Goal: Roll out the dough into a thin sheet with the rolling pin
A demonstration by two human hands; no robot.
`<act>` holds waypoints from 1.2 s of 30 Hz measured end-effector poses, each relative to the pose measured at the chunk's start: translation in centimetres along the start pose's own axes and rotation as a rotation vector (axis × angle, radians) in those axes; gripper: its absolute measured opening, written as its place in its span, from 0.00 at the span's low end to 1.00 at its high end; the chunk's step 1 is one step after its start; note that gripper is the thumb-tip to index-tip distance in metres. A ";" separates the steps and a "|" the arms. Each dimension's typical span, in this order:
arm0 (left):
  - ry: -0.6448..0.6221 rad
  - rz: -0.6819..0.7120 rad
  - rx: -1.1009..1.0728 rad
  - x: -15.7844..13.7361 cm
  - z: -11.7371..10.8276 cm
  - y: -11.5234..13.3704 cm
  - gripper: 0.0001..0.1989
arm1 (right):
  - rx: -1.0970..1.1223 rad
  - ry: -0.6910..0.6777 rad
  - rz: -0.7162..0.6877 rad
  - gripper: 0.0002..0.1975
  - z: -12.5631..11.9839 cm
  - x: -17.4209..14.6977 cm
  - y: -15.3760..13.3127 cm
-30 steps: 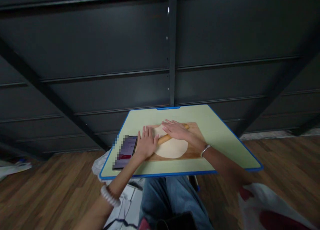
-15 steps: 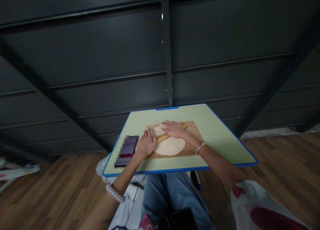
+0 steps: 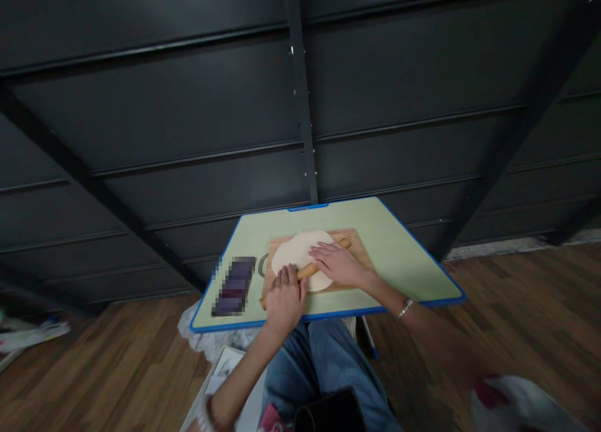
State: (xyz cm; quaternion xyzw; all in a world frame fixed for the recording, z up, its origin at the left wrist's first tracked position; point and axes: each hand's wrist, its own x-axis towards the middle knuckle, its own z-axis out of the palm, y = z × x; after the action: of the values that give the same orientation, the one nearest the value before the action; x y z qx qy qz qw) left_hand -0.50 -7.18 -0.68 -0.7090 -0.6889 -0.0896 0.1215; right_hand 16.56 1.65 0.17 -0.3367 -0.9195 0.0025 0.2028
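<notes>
A wooden rolling pin (image 3: pixel 307 270) lies slantwise across a flat, pale round of dough (image 3: pixel 295 250). The dough rests on a wooden board (image 3: pixel 359 247). My left hand (image 3: pixel 284 297) presses on the near left part of the pin, fingers stretched forward and thumb apart. Its palm hides some of the pin, whose tip shows just left of the hand. My right hand (image 3: pixel 340 263) lies flat over the pin's right part, its outstretched fingers pointing left. Past this hand the pin's far end stays visible.
Under the board is a pale green table (image 3: pixel 399 244) with a blue edge. A phone (image 3: pixel 235 285), partly pixelated, lies at its left, near the board's metal handle (image 3: pixel 263 265). Behind stands a dark metal panel wall (image 3: pixel 211 106). My jeans-clad legs (image 3: pixel 323 357) are below.
Both hands and the rolling pin have come nearer to me, exposing more dough on the far side. The board's metal handle now shows. The camera view has shifted slightly.
</notes>
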 end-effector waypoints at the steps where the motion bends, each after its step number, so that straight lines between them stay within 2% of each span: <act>1: 0.011 0.014 -0.006 -0.3 -0.1 0.1 0.24 | 0.006 0.005 0.000 0.20 -0.2 -0.5 -0.1; 10: 0.110 0.101 -0.002 -1.9 0.3 0.8 0.29 | 0.045 -0.036 -0.051 0.20 -0.7 -3.2 0.2; 15: 0.058 0.137 -0.003 -1.1 -0.1 0.2 0.32 | 0.111 -0.079 -0.066 0.21 -1.3 -3.2 0.3; 21: -0.033 0.141 -0.016 2.5 0.6 -1.8 0.30 | 0.111 -0.104 -0.046 0.21 -0.8 -1.9 1.0; 29: -0.120 0.156 -0.085 7.6 1.9 -4.0 0.31 | 0.052 -0.111 -0.075 0.21 -0.1 1.9 2.8; 36: -0.227 0.074 -0.206 11.5 3.0 -5.3 0.32 | 0.067 -0.158 0.006 0.25 1.9 5.0 5.1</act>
State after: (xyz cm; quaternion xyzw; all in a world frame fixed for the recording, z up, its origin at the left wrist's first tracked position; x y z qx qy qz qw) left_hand -5.48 4.82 0.10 -0.7483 -0.6586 -0.0744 -0.0272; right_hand 15.52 8.91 -0.43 -0.3315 -0.9310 0.0604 0.1406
